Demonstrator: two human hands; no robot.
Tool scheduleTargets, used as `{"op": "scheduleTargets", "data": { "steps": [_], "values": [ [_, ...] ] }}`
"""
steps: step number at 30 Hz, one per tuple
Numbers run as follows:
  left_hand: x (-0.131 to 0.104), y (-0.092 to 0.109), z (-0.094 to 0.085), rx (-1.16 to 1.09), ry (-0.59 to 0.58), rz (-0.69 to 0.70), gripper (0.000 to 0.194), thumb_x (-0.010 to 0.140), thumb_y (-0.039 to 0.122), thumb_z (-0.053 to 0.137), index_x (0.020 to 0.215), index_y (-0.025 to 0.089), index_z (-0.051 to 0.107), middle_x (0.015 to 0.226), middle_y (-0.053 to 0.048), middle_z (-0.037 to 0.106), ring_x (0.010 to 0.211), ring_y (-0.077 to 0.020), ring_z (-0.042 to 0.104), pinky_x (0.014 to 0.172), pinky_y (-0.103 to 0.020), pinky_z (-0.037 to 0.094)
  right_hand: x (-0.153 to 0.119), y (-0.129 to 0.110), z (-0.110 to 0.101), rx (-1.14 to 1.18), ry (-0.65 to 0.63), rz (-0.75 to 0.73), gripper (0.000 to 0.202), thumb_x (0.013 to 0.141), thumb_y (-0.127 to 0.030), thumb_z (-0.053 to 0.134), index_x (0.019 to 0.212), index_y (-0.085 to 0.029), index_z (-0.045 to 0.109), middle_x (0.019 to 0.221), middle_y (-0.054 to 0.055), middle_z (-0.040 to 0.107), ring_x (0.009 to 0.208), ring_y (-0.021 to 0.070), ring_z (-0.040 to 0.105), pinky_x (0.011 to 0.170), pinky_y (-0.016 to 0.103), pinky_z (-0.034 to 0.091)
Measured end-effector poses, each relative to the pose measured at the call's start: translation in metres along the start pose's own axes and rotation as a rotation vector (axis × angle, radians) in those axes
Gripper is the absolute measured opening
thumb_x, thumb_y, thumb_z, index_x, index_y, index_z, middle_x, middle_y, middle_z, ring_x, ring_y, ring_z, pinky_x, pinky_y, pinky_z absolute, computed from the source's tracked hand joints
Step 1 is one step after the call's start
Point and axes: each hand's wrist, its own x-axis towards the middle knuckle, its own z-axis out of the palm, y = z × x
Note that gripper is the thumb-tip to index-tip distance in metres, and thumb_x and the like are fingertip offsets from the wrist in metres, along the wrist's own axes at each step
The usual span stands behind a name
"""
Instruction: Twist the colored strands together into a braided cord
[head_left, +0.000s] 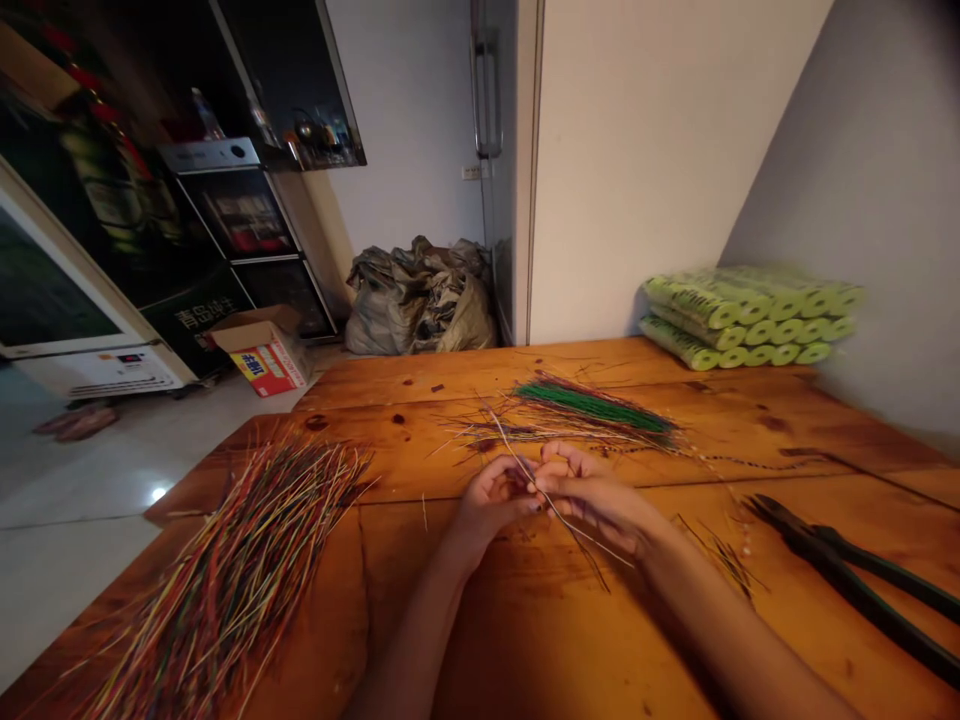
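Note:
Over the middle of the wooden table, my left hand (489,505) and my right hand (600,495) meet fingertip to fingertip, both closed in a pinch. Between them runs a thin pale wire (505,436), slanting from upper left to lower right. A darker strand trails below the right fingers. Just beyond my hands lies a bundle of green wires (592,404), with loose strands scattered beside it. To the left spreads a big heap of multicoloured wires (240,570). A few short dark strands (724,560) lie by my right forearm.
Long-handled cutters (817,545) rest on the wooden table (420,620) at the right. Stacked green-wrapped rolls (750,315) stand at the back right. Beyond the table are bulky grey sacks (420,300), a cardboard box (266,350) and a dark cabinet (247,215).

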Motion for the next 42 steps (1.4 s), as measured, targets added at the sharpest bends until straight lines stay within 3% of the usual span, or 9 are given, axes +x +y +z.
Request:
{"op": "scheduleTargets", "data": {
  "steps": [11, 19, 23, 26, 29, 32, 38, 42],
  "values": [
    [0.008, -0.015, 0.002, 0.132, 0.255, 0.211, 0.021, 0.058, 0.025, 0.073, 0.064, 0.016, 0.056, 0.063, 0.003, 0.052, 0.060, -0.0095, 0.048, 0.059, -0.021, 0.038, 0.005, 0.007, 0.012, 0.047, 0.101, -0.037, 0.028, 0.060, -0.014, 0.072, 0.071, -0.019, 0.046, 0.059, -0.005, 0.057, 0.051, 0.0048, 0.049, 0.047, 0.016, 0.035],
    [0.004, -0.012, 0.011, 0.103, 0.384, 0.189, 0.024, 0.061, 0.026, 0.070, 0.057, 0.017, 0.049, 0.055, 0.006, 0.049, 0.056, -0.0086, 0.047, 0.057, -0.020, 0.038, 0.012, 0.014, 0.007, -0.101, 0.087, -0.178, 0.033, 0.058, -0.022, 0.072, 0.074, -0.021, 0.043, 0.060, -0.006, 0.060, 0.051, 0.0066, 0.048, 0.050, 0.020, 0.035],
    [0.005, -0.013, 0.010, 0.133, 0.435, 0.217, 0.016, 0.064, 0.024, 0.067, 0.067, 0.019, 0.053, 0.062, 0.006, 0.049, 0.059, -0.0094, 0.049, 0.059, -0.021, 0.039, 0.016, 0.020, 0.005, -0.165, 0.090, -0.235, 0.033, 0.059, -0.027, 0.072, 0.074, -0.021, 0.044, 0.060, -0.007, 0.057, 0.052, 0.0072, 0.049, 0.052, 0.021, 0.037],
    [0.006, -0.012, 0.005, 0.340, 0.440, 0.346, 0.010, 0.066, 0.021, 0.064, 0.075, 0.021, 0.060, 0.077, 0.002, 0.055, 0.074, -0.0136, 0.053, 0.067, -0.025, 0.042, 0.016, 0.022, 0.006, -0.198, 0.094, -0.258, 0.030, 0.061, -0.028, 0.071, 0.074, -0.022, 0.044, 0.062, -0.007, 0.056, 0.052, 0.0073, 0.048, 0.052, 0.021, 0.037],
    [0.005, -0.006, 0.000, 0.743, 0.416, 0.506, 0.006, 0.070, 0.022, 0.061, 0.074, 0.023, 0.066, 0.092, -0.003, 0.059, 0.093, -0.0200, 0.052, 0.085, -0.034, 0.037, 0.016, 0.021, 0.006, -0.197, 0.091, -0.245, 0.031, 0.061, -0.029, 0.070, 0.074, -0.022, 0.044, 0.061, -0.007, 0.056, 0.053, 0.0078, 0.049, 0.054, 0.022, 0.037],
    [0.003, 0.000, -0.003, 1.023, 0.445, 0.627, 0.006, 0.071, 0.024, 0.062, 0.075, 0.025, 0.067, 0.091, -0.004, 0.061, 0.093, -0.0220, 0.052, 0.088, -0.039, 0.034, 0.017, 0.019, 0.004, -0.206, 0.102, -0.244, 0.030, 0.062, -0.029, 0.069, 0.074, -0.022, 0.043, 0.061, -0.006, 0.058, 0.054, 0.0086, 0.051, 0.056, 0.024, 0.037],
    [0.003, -0.001, -0.006, 1.148, 0.477, 0.744, 0.006, 0.071, 0.028, 0.064, 0.075, 0.024, 0.066, 0.092, -0.005, 0.061, 0.091, -0.0224, 0.053, 0.083, -0.037, 0.038, 0.015, 0.017, 0.006, -0.253, 0.147, -0.288, 0.028, 0.064, -0.023, 0.066, 0.075, -0.023, 0.041, 0.068, -0.005, 0.061, 0.060, 0.0105, 0.056, 0.058, 0.025, 0.040],
    [0.002, -0.003, -0.009, 1.257, 0.413, 0.721, 0.008, 0.075, 0.028, 0.060, 0.074, 0.022, 0.064, 0.084, -0.005, 0.062, 0.085, -0.0216, 0.052, 0.081, -0.036, 0.037, 0.013, 0.017, 0.007, -0.493, 0.216, -0.384, 0.018, 0.070, -0.022, 0.059, 0.075, -0.024, 0.042, 0.065, -0.004, 0.058, 0.065, 0.0135, 0.058, 0.061, 0.027, 0.042]
  ]
}}
